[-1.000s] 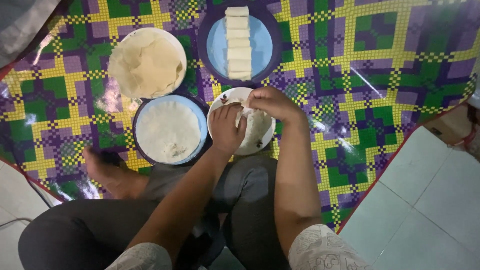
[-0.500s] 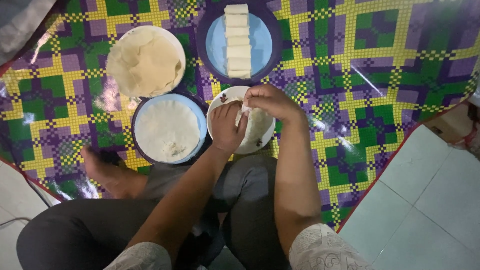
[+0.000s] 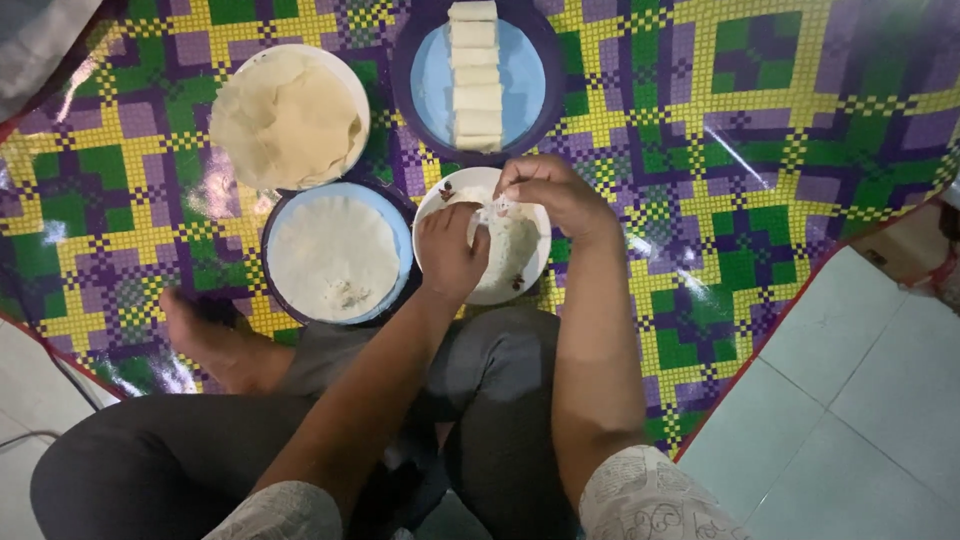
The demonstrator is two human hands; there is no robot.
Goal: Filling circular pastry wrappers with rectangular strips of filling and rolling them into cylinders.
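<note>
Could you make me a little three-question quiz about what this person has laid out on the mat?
1. True or false: the left hand and right hand work over the small white plate.
2. Which dish holds the row of finished white rolls? A. the blue plate B. the white bowl of thin wrappers
3. What lies under all the dishes?

Key
1. True
2. A
3. A purple, green and yellow checked mat

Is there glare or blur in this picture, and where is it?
Head view: white glare patches on the shiny checked mat beside the bowls; both hands, left hand and right hand, look slightly soft over the white plate; edges bend from the wide lens.
</note>
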